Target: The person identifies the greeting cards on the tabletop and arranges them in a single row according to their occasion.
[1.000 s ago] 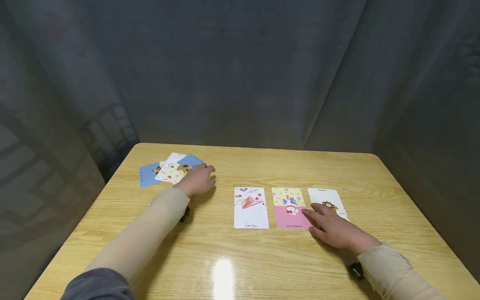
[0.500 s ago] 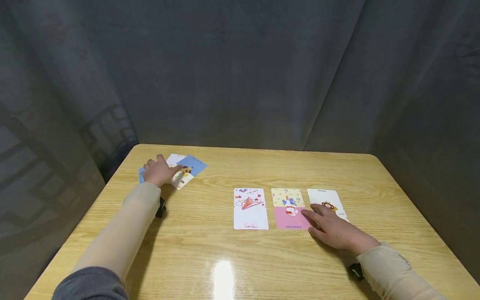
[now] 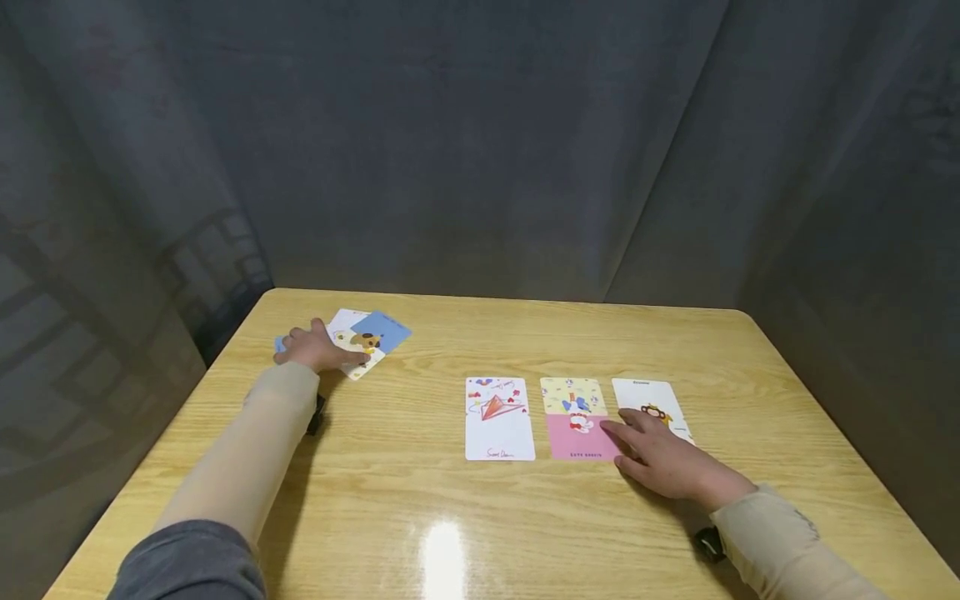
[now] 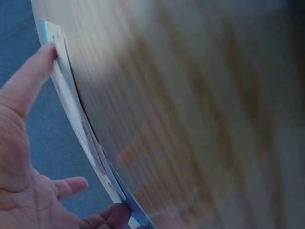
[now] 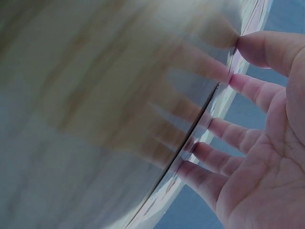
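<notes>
My left hand (image 3: 311,348) lies over the overlapping cards at the table's far left, thumb and fingers spread. It partly hides a blue card (image 3: 280,343) and a white card (image 3: 347,319); a blue-and-yellow dog card (image 3: 384,327) shows beside the thumb. In the left wrist view the thumb (image 4: 35,71) touches the cards (image 4: 71,102) near one end, fingertips near the other. My right hand (image 3: 667,458) rests its spread fingertips on a yellow-and-pink card (image 3: 573,442) and a white monkey card (image 3: 641,392), covering part of the latter.
A white card with a red paper plane (image 3: 498,437) lies left of the yellow-and-pink one, with a narrow gap. The wooden table (image 3: 375,483) ends at dark grey curtains (image 3: 480,167) behind and at the sides.
My left hand has moved left from the dog card to the middle and left of the pile, then settled slightly lower. The right hand has stayed in place.
</notes>
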A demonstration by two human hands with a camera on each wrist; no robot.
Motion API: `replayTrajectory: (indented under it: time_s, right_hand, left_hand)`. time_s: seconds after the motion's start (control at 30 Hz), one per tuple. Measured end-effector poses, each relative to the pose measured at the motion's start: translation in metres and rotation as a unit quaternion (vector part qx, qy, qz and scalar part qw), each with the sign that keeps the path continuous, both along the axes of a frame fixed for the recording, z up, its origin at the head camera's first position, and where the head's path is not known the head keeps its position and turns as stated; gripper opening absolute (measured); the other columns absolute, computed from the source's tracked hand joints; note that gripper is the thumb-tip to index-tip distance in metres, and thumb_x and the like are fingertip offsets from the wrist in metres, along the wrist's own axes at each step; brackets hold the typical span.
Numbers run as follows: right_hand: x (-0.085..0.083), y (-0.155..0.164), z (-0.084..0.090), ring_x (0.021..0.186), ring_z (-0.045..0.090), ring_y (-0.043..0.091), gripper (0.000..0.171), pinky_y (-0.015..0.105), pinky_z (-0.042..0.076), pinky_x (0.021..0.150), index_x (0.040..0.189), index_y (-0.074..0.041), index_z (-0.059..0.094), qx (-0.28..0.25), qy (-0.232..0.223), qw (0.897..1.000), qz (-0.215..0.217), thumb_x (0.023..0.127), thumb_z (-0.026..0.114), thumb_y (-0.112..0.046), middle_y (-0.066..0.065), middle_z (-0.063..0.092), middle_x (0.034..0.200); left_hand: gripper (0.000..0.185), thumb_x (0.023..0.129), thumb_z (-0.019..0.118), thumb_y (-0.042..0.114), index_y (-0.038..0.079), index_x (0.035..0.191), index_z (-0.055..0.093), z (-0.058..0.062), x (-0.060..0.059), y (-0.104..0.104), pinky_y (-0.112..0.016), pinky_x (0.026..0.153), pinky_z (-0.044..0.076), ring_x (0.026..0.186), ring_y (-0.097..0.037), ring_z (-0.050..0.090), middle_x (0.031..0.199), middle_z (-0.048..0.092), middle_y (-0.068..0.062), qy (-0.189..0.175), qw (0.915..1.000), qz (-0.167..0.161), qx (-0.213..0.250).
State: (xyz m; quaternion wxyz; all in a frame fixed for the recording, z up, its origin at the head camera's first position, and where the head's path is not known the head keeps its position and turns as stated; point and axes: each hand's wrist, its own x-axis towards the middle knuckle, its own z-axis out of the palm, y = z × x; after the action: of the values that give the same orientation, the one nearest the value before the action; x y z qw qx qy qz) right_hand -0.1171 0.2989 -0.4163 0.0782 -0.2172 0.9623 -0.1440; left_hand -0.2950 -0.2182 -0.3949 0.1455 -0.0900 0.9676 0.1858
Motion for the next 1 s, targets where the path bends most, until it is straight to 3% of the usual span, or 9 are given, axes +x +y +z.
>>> replayTrajectory:
  time_s: [0.13,0.47,0.7,0.83,1.0]
  right_hand:
    - [-0.001,0.001,0.001,0.135,0.04,0.057,0.052,0.069,0.038,0.102,0.145,-0.004,0.057,0.006,0.005,1.0,0.001,0.099,0.069,-0.027,0.034,0.044,0.146]
    - [-0.003,-0.002,0.001,0.134,0.041,0.058,0.051,0.069,0.038,0.103,0.144,-0.003,0.057,-0.001,0.007,1.0,0.005,0.1,0.068,-0.025,0.035,0.045,0.145]
    - [-0.002,0.001,0.002,0.134,0.04,0.058,0.051,0.07,0.037,0.103,0.144,-0.002,0.057,-0.002,0.004,1.0,-0.001,0.1,0.068,-0.025,0.035,0.045,0.145]
    - [-0.002,0.003,0.001,0.135,0.037,0.061,0.052,0.071,0.036,0.103,0.145,-0.002,0.057,-0.007,-0.003,1.0,-0.004,0.099,0.069,-0.025,0.035,0.043,0.146]
    - [0.0,0.004,0.001,0.135,0.038,0.06,0.052,0.071,0.036,0.103,0.144,-0.001,0.057,-0.007,-0.002,1.0,-0.002,0.1,0.068,-0.025,0.035,0.044,0.146]
  left_hand:
    - [0.119,0.083,0.077,0.059,-0.014,0.154,0.014,0.001,0.002,-0.001,-0.07,0.099,0.039,0.131,-0.064,0.03,0.14,0.022,-0.053,-0.002,1.0,-0.007,0.002]
    - [0.126,0.083,0.079,0.055,-0.015,0.156,0.005,0.004,0.001,-0.013,-0.067,0.092,0.047,0.117,-0.067,0.044,0.137,0.016,-0.056,-0.016,0.9994,0.009,0.028]
    - [0.116,0.087,0.079,0.043,-0.013,0.157,0.005,0.01,0.007,-0.005,-0.063,0.086,0.05,0.111,-0.064,0.048,0.138,0.016,-0.054,0.016,0.9985,-0.002,0.052]
    - [0.108,0.093,0.067,0.054,-0.015,0.155,0.012,0.012,0.006,0.001,-0.064,0.093,0.044,0.119,-0.064,0.042,0.138,0.026,-0.053,0.008,0.9998,-0.009,0.015]
    - [0.116,0.087,0.062,0.073,-0.014,0.152,0.022,0.007,0.003,0.007,-0.065,0.098,0.041,0.123,-0.06,0.044,0.137,0.038,-0.048,-0.023,0.9986,-0.007,-0.047]
